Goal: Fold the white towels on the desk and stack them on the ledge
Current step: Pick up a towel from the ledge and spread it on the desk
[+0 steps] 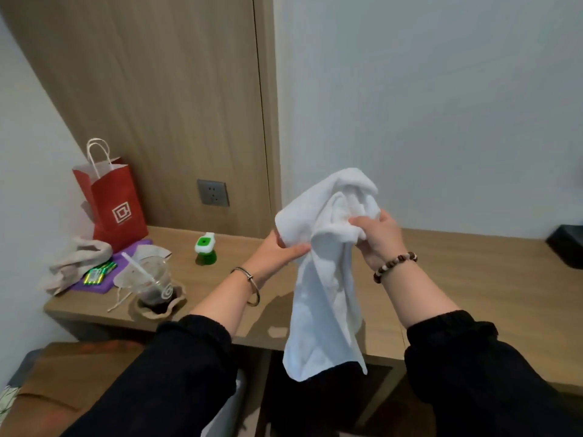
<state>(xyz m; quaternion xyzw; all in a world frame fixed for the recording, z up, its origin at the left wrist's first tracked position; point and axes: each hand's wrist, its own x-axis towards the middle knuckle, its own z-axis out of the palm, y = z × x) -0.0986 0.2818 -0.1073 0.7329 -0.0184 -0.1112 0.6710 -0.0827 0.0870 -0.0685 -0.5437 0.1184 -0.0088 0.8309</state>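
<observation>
The far left corner of the table [473, 279] is crowded. A red paper bag [116, 203] with white twisted handles stands upright against the wood wall panel. A crumpled beige cloth [79, 260] lies beside it at the left edge, partly over a purple pad [97, 285] that carries some green-printed packets. Nearer the front edge, a clear plastic cup [156, 285] of dark drink with a white straw sits in a torn brown paper sleeve. A small green bottle [205, 249] with a white cap stands upright toward the back edge, below a grey wall socket [213, 193]. A black object [566, 247] sits at the far right edge, only partly in view. A small white scrap [278, 332] lies at the front edge, just left of the hanging cloth.

The white towel [325, 298] is held in the air over the middle of the table, well apart from the clutter on the left. Its long axis runs vertically: the top is bunched in a rounded mass, and the rest hangs down past the front edge.

The left hand [280, 250] has a closed grip on the bunched top from the left side, thumb across the cloth. The right hand [378, 238] pinches a fold from the right, fingers curled into the fabric.
</observation>
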